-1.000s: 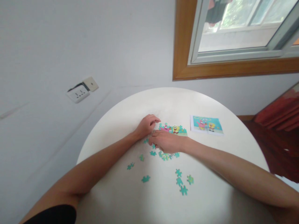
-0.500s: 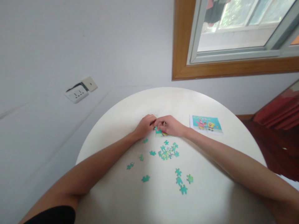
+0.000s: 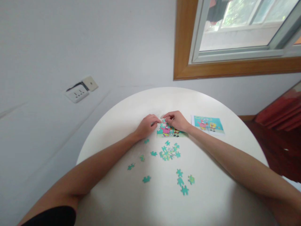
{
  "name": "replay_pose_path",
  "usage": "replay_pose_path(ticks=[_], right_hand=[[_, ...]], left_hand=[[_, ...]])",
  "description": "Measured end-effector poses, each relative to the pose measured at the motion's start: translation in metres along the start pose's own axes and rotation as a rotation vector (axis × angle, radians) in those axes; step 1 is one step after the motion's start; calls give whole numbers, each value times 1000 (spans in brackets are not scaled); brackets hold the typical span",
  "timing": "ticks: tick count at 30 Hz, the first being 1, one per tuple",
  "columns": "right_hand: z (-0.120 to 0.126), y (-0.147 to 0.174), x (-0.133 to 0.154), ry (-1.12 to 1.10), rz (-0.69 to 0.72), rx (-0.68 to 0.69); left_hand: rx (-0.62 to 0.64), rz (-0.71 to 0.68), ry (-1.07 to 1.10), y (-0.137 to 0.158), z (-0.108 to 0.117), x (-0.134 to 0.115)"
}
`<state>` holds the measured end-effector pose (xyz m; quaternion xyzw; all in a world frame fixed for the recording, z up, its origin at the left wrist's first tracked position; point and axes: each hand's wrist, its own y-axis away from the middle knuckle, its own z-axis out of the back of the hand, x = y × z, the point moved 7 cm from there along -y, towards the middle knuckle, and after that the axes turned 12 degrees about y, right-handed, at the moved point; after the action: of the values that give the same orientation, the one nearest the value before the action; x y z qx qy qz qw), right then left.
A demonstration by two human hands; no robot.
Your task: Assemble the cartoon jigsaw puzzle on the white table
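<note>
Part-built cartoon jigsaw near table's far edge, under both hands: left hand curled at its left edge, right hand pinching its top edge; grips partly hidden.

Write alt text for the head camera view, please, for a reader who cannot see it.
Both hands, left hand and right hand, meet at the top edge of a partly assembled cartoon jigsaw on a round white table. Loose teal pieces lie nearer, a reference picture to its right.
</note>
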<state>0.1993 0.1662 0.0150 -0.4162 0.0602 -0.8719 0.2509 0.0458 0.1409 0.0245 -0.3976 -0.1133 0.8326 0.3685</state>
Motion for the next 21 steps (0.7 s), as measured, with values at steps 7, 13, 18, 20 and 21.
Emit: replay_pose_path(ticks=[7, 13, 18, 20, 21], right_hand=[[0, -2, -2, -31, 16, -6], [0, -1, 1, 76, 60, 22], [-3, 0, 8, 135, 103, 91], [-5, 0, 11, 135, 127, 101], [-7, 0, 12, 135, 141, 103]], left_hand=[[-3, -13, 8, 0, 0, 1], [12, -10, 12, 0, -1, 0], [60, -34, 8, 1, -4, -2], [63, -43, 15, 1, -4, -3], [64, -45, 17, 1, -4, -3]])
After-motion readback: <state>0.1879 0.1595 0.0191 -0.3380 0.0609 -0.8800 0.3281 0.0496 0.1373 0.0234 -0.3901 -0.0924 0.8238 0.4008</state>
